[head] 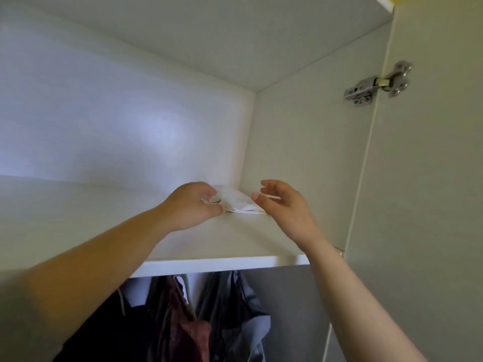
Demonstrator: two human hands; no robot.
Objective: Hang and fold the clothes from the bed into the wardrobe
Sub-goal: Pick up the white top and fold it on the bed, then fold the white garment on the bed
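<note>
A small folded white cloth (239,202) lies on the wardrobe's top shelf (209,246), near the back right corner. My left hand (192,207) is at the cloth's left end, its fingers curled around that edge. My right hand (283,205) hovers just right of the cloth with its fingers relaxed and spread, holding nothing. Both of my forearms reach up over the shelf's front edge.
Below the shelf hang several dark garments (230,309), among them a reddish one (193,327). The open wardrobe door (423,178) stands at the right on a metal hinge (376,83). The shelf's left part is bare white board.
</note>
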